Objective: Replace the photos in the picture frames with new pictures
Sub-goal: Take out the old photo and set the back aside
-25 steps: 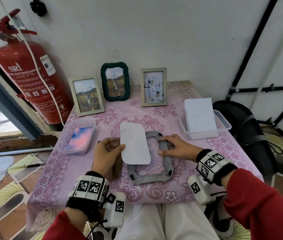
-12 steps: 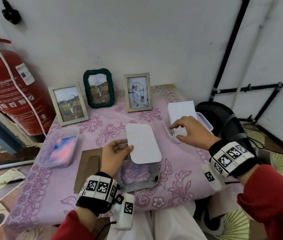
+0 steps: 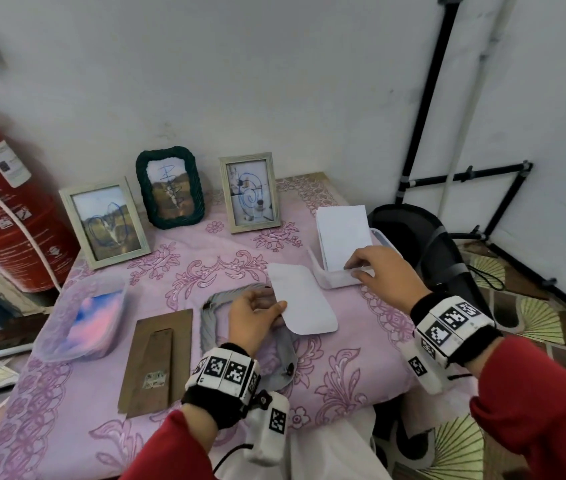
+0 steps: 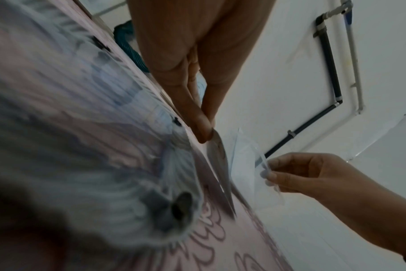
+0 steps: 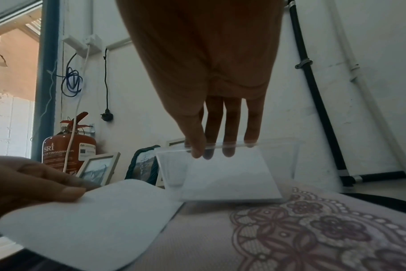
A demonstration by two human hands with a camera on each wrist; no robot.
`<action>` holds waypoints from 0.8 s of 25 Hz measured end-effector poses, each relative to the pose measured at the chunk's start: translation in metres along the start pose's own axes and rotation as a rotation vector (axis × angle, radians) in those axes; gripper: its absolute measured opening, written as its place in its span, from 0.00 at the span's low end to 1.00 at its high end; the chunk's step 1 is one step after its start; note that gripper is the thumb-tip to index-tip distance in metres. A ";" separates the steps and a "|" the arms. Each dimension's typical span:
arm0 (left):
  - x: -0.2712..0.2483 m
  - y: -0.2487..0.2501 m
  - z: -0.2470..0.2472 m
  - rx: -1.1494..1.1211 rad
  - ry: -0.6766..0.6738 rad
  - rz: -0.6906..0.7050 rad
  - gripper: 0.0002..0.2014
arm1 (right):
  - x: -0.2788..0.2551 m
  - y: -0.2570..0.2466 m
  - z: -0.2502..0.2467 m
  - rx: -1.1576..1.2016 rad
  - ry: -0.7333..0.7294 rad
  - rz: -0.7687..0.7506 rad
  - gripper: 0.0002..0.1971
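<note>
Pinching one edge of the white round-cornered photo sheet (image 3: 304, 303) between thumb and fingers, the left hand (image 3: 253, 318) holds it just above the grey woven frame (image 3: 217, 301) on the table (image 3: 343, 375). Farther right, the right hand (image 3: 383, 275) curls its fingertips over the rim of the clear plastic tray (image 3: 331, 280), which holds white cards (image 3: 342, 233) standing with their long axis running away.

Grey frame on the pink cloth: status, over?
Left hand pinches white round-cornered card above the open grey frame. Right hand fingers on clear plastic box of white sheets. Nothing blocking.
</note>
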State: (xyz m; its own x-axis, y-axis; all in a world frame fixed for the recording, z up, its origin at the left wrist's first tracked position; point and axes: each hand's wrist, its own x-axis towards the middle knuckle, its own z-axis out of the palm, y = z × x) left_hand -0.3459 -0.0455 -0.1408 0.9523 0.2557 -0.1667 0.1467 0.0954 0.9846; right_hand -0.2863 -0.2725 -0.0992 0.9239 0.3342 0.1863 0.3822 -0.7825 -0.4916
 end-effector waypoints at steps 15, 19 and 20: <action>-0.003 -0.004 0.033 0.231 -0.162 -0.071 0.12 | -0.016 0.000 0.000 -0.061 -0.067 -0.039 0.06; 0.007 0.014 0.028 0.349 -0.140 0.027 0.08 | -0.013 -0.003 -0.003 -0.036 -0.134 -0.008 0.07; 0.011 0.020 0.029 0.376 -0.115 0.073 0.07 | -0.011 -0.004 -0.005 0.009 -0.163 0.013 0.08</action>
State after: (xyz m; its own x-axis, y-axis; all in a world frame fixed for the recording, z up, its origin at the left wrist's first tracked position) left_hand -0.3247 -0.0686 -0.1212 0.9844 0.1373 -0.1097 0.1452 -0.2837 0.9479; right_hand -0.2983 -0.2755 -0.0951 0.9134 0.4050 0.0398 0.3690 -0.7830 -0.5008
